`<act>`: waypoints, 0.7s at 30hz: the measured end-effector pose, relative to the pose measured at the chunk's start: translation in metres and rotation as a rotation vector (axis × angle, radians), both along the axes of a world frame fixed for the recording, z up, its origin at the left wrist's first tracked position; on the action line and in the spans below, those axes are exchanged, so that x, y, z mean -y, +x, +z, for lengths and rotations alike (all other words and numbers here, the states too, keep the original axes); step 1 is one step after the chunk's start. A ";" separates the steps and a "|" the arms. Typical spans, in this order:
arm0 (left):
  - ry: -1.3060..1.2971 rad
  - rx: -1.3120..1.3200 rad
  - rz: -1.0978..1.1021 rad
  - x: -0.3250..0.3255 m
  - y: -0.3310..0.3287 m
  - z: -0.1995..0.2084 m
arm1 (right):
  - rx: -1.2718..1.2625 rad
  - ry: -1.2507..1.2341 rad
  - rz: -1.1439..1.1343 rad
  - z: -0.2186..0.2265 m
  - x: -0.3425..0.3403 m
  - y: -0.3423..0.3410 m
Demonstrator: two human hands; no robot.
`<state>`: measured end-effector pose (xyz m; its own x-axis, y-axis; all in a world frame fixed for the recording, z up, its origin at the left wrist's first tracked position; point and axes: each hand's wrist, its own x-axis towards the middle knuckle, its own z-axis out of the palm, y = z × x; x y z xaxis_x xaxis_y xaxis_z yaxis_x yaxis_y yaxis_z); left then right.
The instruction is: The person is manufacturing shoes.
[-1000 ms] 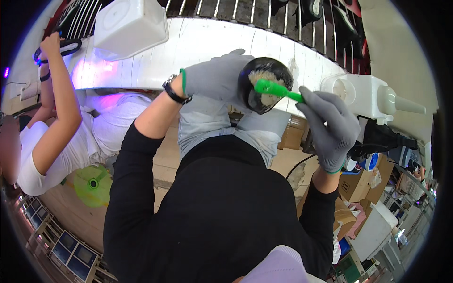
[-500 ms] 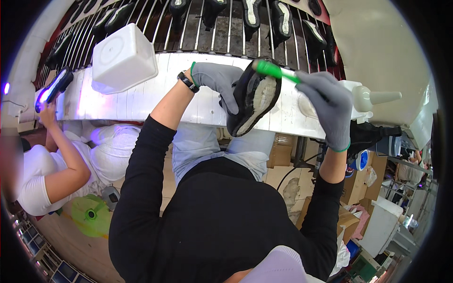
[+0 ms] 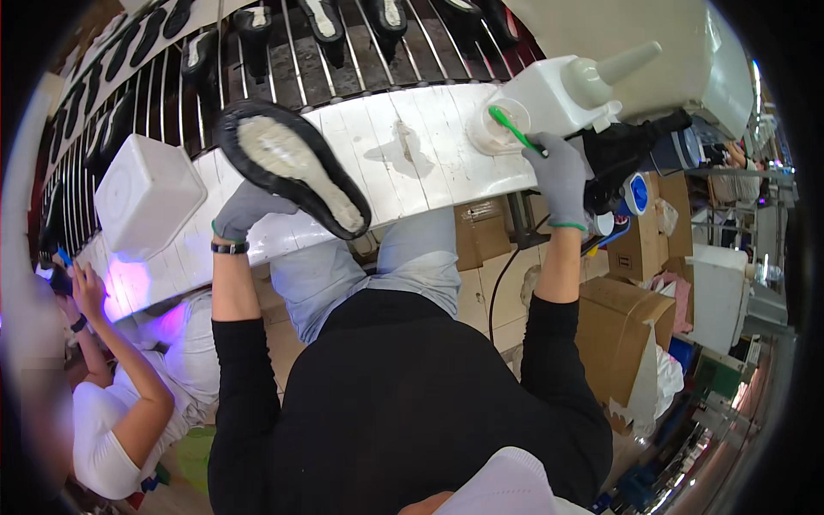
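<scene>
A black shoe [image 3: 287, 159] is held up on the left, its sole side turned upward and showing a pale, rough strip down the middle. My gloved left hand [image 3: 249, 210] grips it from below and behind, so part of the fingers is hidden. Over to the right, my gloved right hand [image 3: 558, 176] is closed around the handle of a green brush [image 3: 513, 129]. The brush's far end reaches into a small, whitish round tub [image 3: 482, 142] on the bench. Beside that tub stands a white bottle [image 3: 545, 84] with a long nozzle.
A white plastic box [image 3: 146, 197] stands on the white bench [image 3: 403, 193], left of the shoe. Beyond the bench, metal bars [image 3: 296, 64] carry several black shoes. A co-worker's hand [image 3: 88, 290] is at the far left. Cardboard boxes [image 3: 614, 330] are at the lower right.
The shoe has moved left and turned its sole more upward in my left hand. My right hand has drawn the brush away from the shoe and down to the tub. The view has swung right.
</scene>
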<state>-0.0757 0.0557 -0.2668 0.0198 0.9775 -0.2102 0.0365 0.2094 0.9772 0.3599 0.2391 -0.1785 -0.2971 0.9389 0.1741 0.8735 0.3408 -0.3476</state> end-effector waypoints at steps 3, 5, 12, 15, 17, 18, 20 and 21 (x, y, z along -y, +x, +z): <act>-0.179 0.156 0.091 0.012 0.002 -0.012 | 0.147 -0.006 -0.081 -0.029 0.003 0.006; 0.116 0.181 0.311 0.016 0.011 -0.026 | 0.217 0.047 -0.128 -0.042 -0.002 0.004; 0.093 0.774 0.627 0.023 0.060 -0.015 | 0.251 -0.019 -0.051 -0.046 -0.019 0.011; -0.095 1.025 0.511 0.035 0.065 -0.015 | -0.493 -0.488 -0.140 -0.052 -0.015 0.024; -0.087 0.969 0.449 0.041 0.077 0.004 | -0.667 -0.610 -0.212 -0.043 0.001 0.022; -0.060 0.972 0.322 0.045 0.077 0.006 | -0.842 -0.727 -0.289 -0.040 0.005 0.016; -0.007 0.797 0.311 0.046 0.075 -0.018 | -0.998 -0.861 -0.222 -0.053 0.003 0.016; 0.034 0.624 0.280 0.049 0.074 -0.026 | -1.125 -0.831 -0.147 -0.052 0.005 0.008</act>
<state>-0.0013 0.0071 -0.2923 -0.1272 0.9693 -0.2104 -0.5869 0.0974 0.8038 0.3674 0.2337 -0.2303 -0.2632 0.8937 -0.3633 0.0060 -0.3750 -0.9270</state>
